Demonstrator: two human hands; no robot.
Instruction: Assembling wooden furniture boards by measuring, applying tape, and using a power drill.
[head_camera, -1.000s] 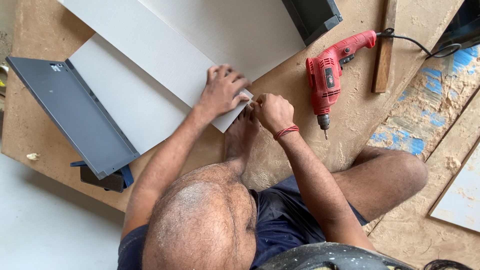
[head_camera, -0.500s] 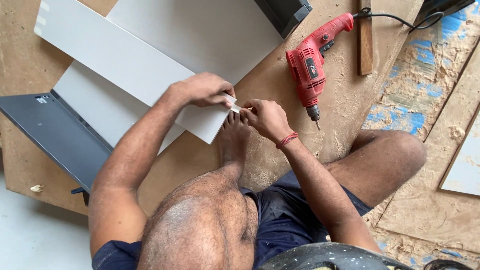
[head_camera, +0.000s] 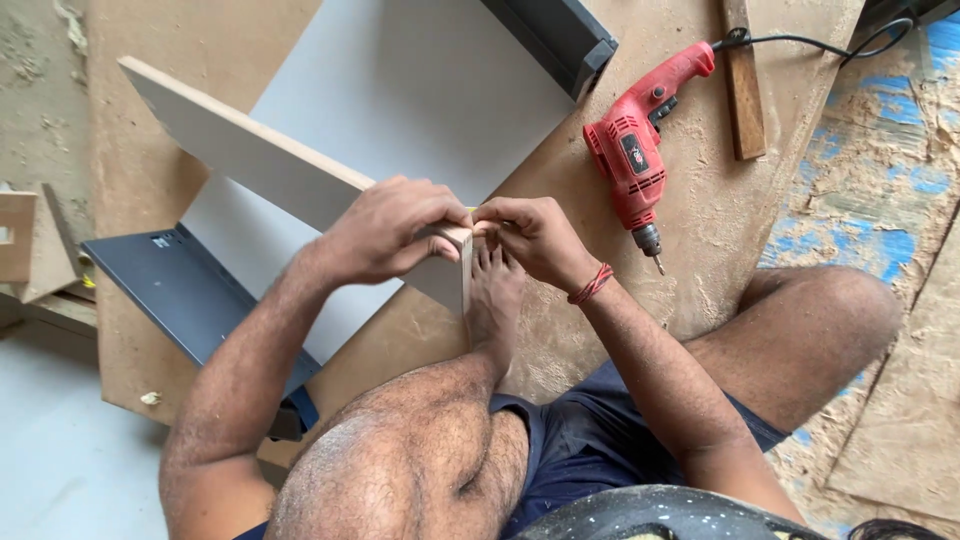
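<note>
I am watching a long grey board (head_camera: 270, 160) being stood on its edge across a wider grey panel (head_camera: 420, 90) that is lying flat on the sawdust-covered floor (head_camera: 720, 220). Its near end is sitting just above the person's bare foot (head_camera: 492, 290), which is pressing in underneath, seemingly to keep the end from sliding.

The left hand (head_camera: 385, 232) is wrapping over the top corner of the board, fingers (head_camera: 425, 205) clenched on it so the piece is staying upright. The right hand (head_camera: 530, 235) is meeting it at the same corner, fingertips pinched together against the raw end face; I am unable to tell whether they are pinching something small or only the edge itself. A red thread is circling the right wrist.

Just beyond the right hand, a red power drill (head_camera: 635, 160) is lying on its side, bit pointing toward the knee, within easy reach, its black cord (head_camera: 800, 42) trailing off toward the upper right. A narrow wooden strip (head_camera: 743, 90) is lying beside the drill. A dark grey panel (head_camera: 180, 290) is resting along the left edge of the flat one, and another (head_camera: 560, 35) at the top.
</note>
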